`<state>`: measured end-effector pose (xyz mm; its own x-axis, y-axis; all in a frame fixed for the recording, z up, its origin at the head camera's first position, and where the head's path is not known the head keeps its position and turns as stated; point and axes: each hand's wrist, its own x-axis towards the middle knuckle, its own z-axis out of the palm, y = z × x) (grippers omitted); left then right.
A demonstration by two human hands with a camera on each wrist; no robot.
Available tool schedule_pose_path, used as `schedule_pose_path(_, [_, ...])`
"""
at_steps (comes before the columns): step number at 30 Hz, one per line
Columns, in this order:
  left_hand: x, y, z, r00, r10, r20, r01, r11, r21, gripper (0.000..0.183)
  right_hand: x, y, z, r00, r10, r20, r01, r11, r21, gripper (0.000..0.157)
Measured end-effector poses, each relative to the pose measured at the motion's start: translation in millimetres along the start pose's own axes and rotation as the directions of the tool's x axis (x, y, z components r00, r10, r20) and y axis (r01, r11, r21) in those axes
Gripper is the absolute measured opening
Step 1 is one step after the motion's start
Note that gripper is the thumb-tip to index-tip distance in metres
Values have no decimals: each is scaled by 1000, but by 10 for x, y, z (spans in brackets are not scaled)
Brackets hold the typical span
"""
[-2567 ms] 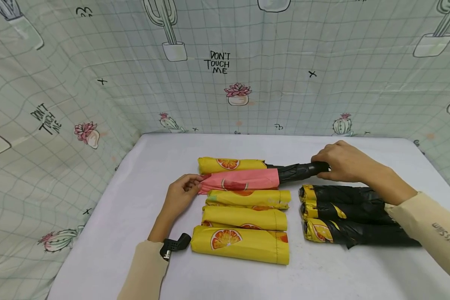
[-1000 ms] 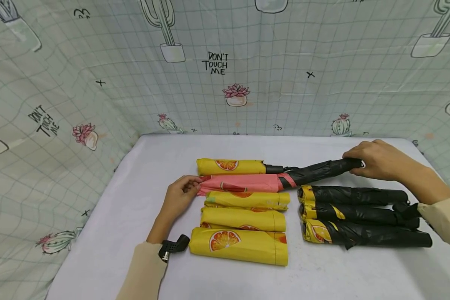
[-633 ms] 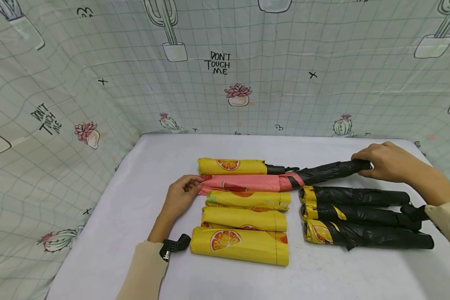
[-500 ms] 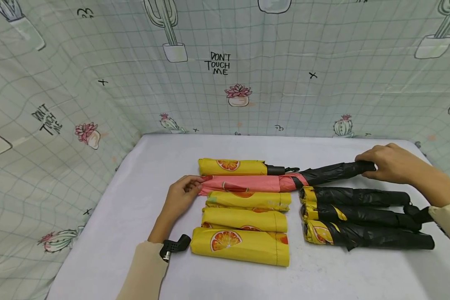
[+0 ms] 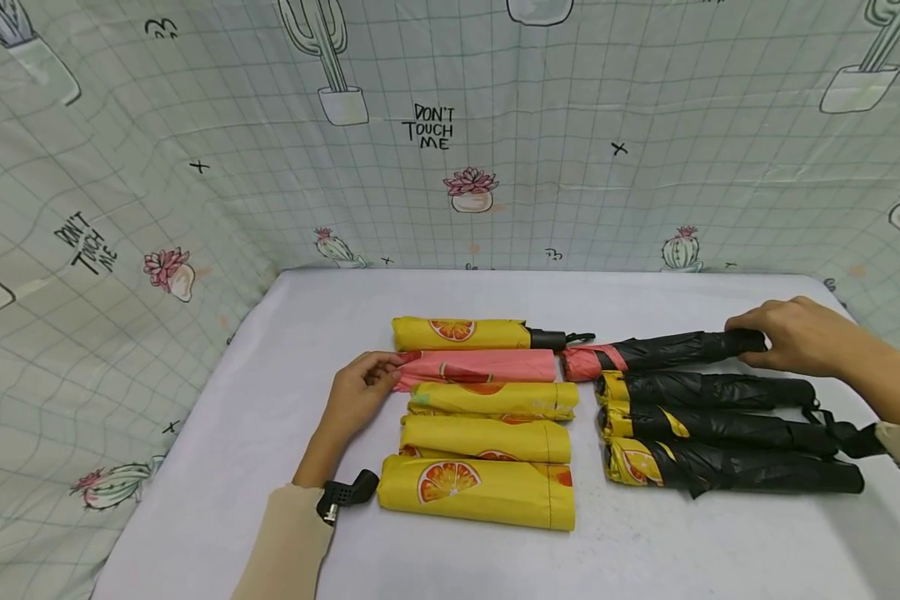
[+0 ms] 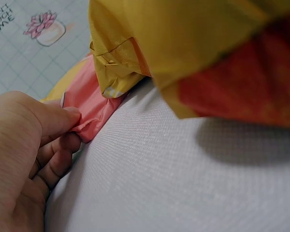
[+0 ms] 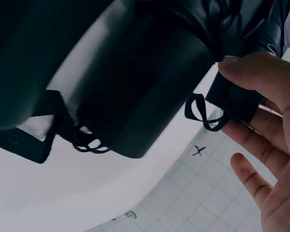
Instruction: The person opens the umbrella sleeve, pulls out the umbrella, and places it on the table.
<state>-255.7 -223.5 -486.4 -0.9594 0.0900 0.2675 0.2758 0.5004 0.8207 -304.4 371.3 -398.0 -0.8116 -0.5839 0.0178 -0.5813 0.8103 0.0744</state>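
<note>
My left hand (image 5: 358, 392) pinches the closed end of a pink watermelon-print umbrella sleeve (image 5: 487, 367), thumb on top in the left wrist view. With my right hand (image 5: 802, 337) I grip the handle of a folded black umbrella (image 5: 675, 350) whose tip end is pink. That pink end lies just beyond the sleeve's right end, a narrow gap between them. In the right wrist view the black handle (image 7: 234, 99), with its wrist loop, sits between thumb and fingers. Behind the pink sleeve lies a yellow orange-print umbrella (image 5: 461, 334), its black handle sticking out.
Three yellow orange-print sleeves (image 5: 487, 492) lie stacked in a row toward me on the white table (image 5: 435, 567). Three folded black-and-yellow umbrellas (image 5: 750, 475) lie side by side to their right. A patterned cloth (image 5: 555, 150) hangs behind and at the left.
My right hand has moved right, drawing the black umbrella out of the pink sleeve until its pink end is outside, and has lowered slightly. My left hand has stayed at the sleeve's closed end.
</note>
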Motion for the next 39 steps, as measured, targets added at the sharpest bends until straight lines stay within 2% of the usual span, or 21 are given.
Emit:
schedule_pose_path(6, [1,9,6,1000,-12,6,12,1000,-1,14,-13,36,8,999,19,33,-19,1000,-5,40])
schedule_pose_path(10, [4,4,4,1000,-9,-6,9,1000,4,13,-27,109,24,995,79,61,-79,997,-8,43])
schedule_pose_path(14, [1,-2,17,1000,-6,4,6,1000,3,14,-90,202,93,983,134,125,-136,991,4,46])
schedule_pose_path(17, [-9,-1,29,1000,-15,19,14,1000,0,14,-132,245,166,977,143,160,-149,989,25,48])
schedule_pose_path(21, [-10,-1,24,1000,-26,11,26,1000,11,14,-140,265,237,978,126,166,-137,989,54,47])
schedule_pose_path(24, [3,-13,5,999,-29,15,29,999,23,17,-132,250,244,974,147,172,-160,985,64,43])
schedule_pose_path(28, [40,14,-46,998,-64,30,63,998,26,27,-130,183,201,976,169,137,-176,984,39,43])
schedule_pose_path(31, [41,16,-130,995,-103,11,103,994,25,31,-66,78,140,985,151,78,-150,988,-21,38])
schedule_pose_path(35, [56,-12,-232,991,-131,-19,132,990,51,32,110,-128,-20,993,114,-21,-116,990,-86,29])
schedule_pose_path(39, [182,1,-236,992,-126,0,126,990,65,36,332,-425,-214,991,56,-124,-62,997,-42,23])
